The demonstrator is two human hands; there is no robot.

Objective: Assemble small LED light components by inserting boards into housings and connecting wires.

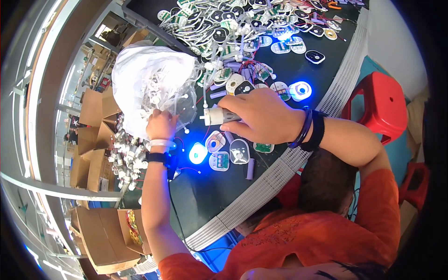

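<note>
Cylinder point(215, 116), white and grey: one, held above the table's middle between thumb and forefinger of the right hand point(263, 116); remaining fingers partly hidden. Left hand point(161, 125): fingers bent down at the near side of a white plastic bag point(140, 60) of clear and white pieces; whether they grip anything, cannot tell. Table point(205, 200): dark green, bordered on the person's side by a white perforated strip point(242, 201). Open room: bare stretch at lower left, between small parts and strip, crossed by a thin dark cable point(173, 200). Crowded side: far end, under a heap of parts point(224, 35). Blue-lit disc point(198, 153): one, beside the bare stretch. Red stool point(380, 102): outside the strip, at right.
</note>
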